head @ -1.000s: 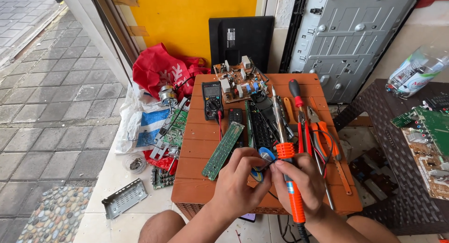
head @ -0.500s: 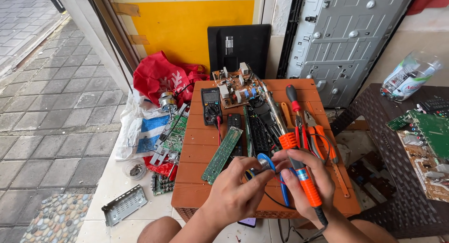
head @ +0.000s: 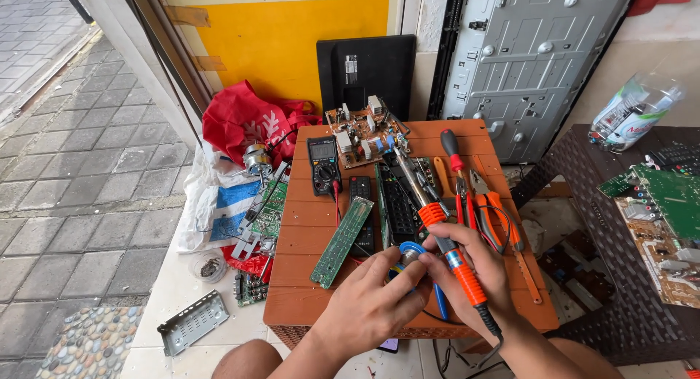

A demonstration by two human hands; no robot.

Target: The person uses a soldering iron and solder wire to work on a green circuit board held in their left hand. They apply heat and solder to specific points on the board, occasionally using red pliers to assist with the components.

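The wooden-topped worktop had slid higher in the head view than half a second before, and both hands had drawn nearer the body and closed in on each other at its near edge, so the work had moved from reaching to fine handling over one small spot. The right hand was closed around the orange handle of the soldering iron, whose grey shaft now ran up and away from the grip towards the far left, its tip lying over the black remote control; earlier the iron had hung lower across the wrist. Its cord trailed down behind the wrist, off the worktop's front. The left hand had its thumb and forefinger pinched on a small silvery part seated in a blue ring, touching the right hand's fingers just below the iron's orange collar; what the part was could not be told. Left of the grip lay a long green circuit board, tilted, with a multimeter beyond it. Right of the grip, side by side, lay a red-handled screwdriver and orange-handled pliers. Far ahead of the grip sat a brown circuit board crowded with components, near the worktop's back edge.
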